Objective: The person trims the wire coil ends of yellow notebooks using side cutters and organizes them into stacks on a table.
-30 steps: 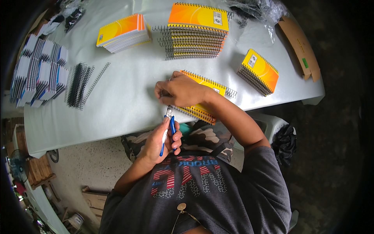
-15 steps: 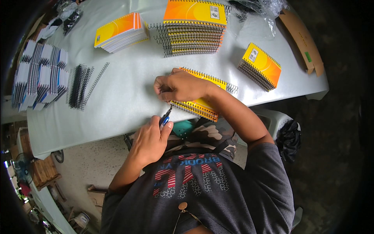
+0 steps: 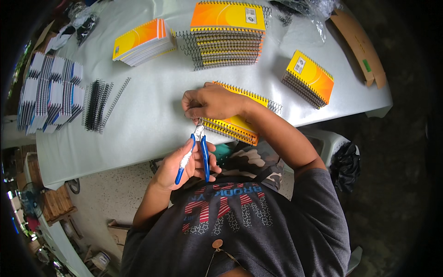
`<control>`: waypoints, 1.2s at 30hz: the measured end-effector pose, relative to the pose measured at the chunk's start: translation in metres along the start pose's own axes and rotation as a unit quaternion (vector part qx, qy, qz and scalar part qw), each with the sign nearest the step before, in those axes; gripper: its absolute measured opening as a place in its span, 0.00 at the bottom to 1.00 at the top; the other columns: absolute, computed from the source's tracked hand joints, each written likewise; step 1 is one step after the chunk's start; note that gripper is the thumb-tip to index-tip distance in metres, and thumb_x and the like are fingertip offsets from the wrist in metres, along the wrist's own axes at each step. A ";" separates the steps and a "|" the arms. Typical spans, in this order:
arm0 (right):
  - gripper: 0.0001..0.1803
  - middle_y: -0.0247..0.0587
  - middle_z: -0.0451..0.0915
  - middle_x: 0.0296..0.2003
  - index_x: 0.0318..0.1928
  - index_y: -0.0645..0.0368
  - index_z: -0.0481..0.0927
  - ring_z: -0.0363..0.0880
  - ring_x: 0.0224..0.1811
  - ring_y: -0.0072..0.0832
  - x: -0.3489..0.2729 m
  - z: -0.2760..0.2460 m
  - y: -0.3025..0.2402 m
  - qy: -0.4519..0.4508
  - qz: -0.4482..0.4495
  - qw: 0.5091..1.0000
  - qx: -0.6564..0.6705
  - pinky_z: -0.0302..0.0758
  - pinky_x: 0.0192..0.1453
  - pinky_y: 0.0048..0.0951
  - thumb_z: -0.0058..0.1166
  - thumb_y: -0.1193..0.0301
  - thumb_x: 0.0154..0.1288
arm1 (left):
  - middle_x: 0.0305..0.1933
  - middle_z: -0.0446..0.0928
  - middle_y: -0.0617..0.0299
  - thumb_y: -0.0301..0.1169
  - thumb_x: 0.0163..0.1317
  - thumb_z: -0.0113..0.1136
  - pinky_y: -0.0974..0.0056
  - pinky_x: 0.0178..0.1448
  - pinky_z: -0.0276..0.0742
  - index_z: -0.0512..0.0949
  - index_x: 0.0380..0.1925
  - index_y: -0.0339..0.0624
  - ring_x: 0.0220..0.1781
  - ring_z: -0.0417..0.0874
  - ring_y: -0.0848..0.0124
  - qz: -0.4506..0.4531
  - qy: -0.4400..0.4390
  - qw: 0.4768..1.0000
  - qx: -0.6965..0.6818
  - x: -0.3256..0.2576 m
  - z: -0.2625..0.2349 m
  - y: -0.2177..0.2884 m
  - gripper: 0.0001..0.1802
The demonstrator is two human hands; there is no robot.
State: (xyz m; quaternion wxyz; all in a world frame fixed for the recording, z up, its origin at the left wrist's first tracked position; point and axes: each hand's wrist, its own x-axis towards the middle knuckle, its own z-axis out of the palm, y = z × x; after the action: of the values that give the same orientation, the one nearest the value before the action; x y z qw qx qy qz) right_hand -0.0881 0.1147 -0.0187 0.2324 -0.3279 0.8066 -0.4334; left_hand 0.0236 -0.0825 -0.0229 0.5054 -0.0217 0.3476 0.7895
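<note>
the blue-handled pliers (image 3: 205,160) are held in the left hand (image 3: 170,170), handles spread; the right hand (image 3: 216,104) is curled over spiral-bound notebooks (image 3: 239,123) on the bench (image 3: 147,115), its pinch hidden. notebooks judged light, coil wire (image 3: 275,106) springy; best gripped across flat covers (image 3: 246,125).

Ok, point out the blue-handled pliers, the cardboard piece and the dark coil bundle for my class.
Blue-handled pliers (image 3: 205,159): head view, on a blue handle.
Cardboard piece (image 3: 360,48): head view, on its brown face.
Dark coil bundle (image 3: 95,107): head view, on its middle.
</note>
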 end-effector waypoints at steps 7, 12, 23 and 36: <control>0.13 0.31 0.85 0.27 0.39 0.56 0.77 0.84 0.33 0.28 0.004 0.005 -0.005 0.049 0.047 0.998 -0.016 0.74 0.45 0.30 0.54 0.61 0.57 | 0.45 0.76 0.52 0.55 0.71 0.33 0.49 0.50 0.79 0.67 0.56 0.36 0.51 0.80 0.53 -0.009 0.032 0.999 -0.029 0.004 0.000 0.000 0.32; 0.13 0.36 0.85 0.27 0.39 0.58 0.76 0.84 0.32 0.28 0.005 0.008 -0.002 0.080 0.038 0.996 -0.001 0.74 0.40 0.30 0.56 0.62 0.61 | 0.42 0.77 0.51 0.54 0.71 0.33 0.44 0.48 0.80 0.68 0.55 0.35 0.48 0.81 0.52 0.003 0.073 0.996 -0.042 0.007 -0.003 0.001 0.32; 0.15 0.40 0.85 0.31 0.40 0.55 0.78 0.84 0.35 0.37 0.003 0.006 -0.005 0.080 0.048 0.995 -0.025 0.75 0.47 0.35 0.57 0.59 0.57 | 0.28 0.67 0.65 0.56 0.70 0.39 0.62 0.27 0.73 0.72 0.45 0.44 0.27 0.71 0.72 0.009 0.090 0.992 -0.086 0.014 0.000 -0.003 0.26; 0.15 0.42 0.85 0.31 0.41 0.55 0.78 0.83 0.36 0.39 0.003 0.005 -0.003 0.076 0.034 0.996 -0.035 0.75 0.47 0.37 0.55 0.60 0.58 | 0.28 0.70 0.63 0.58 0.69 0.39 0.59 0.27 0.76 0.72 0.43 0.44 0.27 0.73 0.69 0.030 0.045 0.990 -0.129 0.016 -0.014 -0.009 0.28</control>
State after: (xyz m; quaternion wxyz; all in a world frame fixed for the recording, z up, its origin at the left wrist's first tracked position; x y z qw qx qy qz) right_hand -0.0859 0.1081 -0.0186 0.1729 -0.2746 0.8474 -0.4202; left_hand 0.0188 -0.0759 -0.0450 0.4583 -0.1124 0.2657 0.8407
